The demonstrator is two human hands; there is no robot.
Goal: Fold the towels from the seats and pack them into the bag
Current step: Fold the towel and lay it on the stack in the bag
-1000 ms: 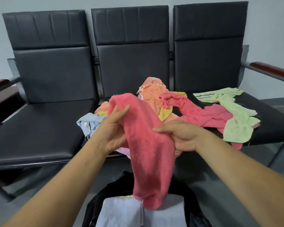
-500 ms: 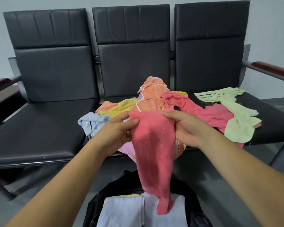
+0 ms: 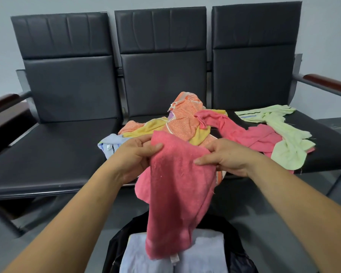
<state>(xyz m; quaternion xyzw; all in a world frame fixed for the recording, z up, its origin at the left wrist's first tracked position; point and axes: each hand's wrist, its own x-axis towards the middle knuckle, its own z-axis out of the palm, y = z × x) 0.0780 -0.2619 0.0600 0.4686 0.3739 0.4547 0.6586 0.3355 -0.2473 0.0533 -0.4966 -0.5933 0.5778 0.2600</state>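
Both hands are gripping the pink towel [image 3: 177,194]. The left hand [image 3: 134,154] is pinching its top left edge with the thumb on the near face. The right hand [image 3: 226,158] is clutching the top right edge, with its fingertips hidden behind the cloth. The towel is hanging in the air just near of the middle seat, and its lower end is dangling over the bag.

- The black bench [image 3: 47,154] is filling the far scene, and both of its outer ends are running out of frame.
- A heap of towels [image 3: 185,123] is lying on the middle seat. Orange and yellow pieces are tangling together, so the count is not readable.
- A second pink towel [image 3: 250,136] and a pale green towel [image 3: 283,142] are overlapping on the right seat.
- The black bag [image 3: 237,259] is sitting at the near edge, and the frame bottom is cutting it off.
- The folded pale towels [image 3: 205,251] inside it are lying partly covered.
- A pale blue towel [image 3: 110,142] is peeking out left of the left hand, mostly hidden.
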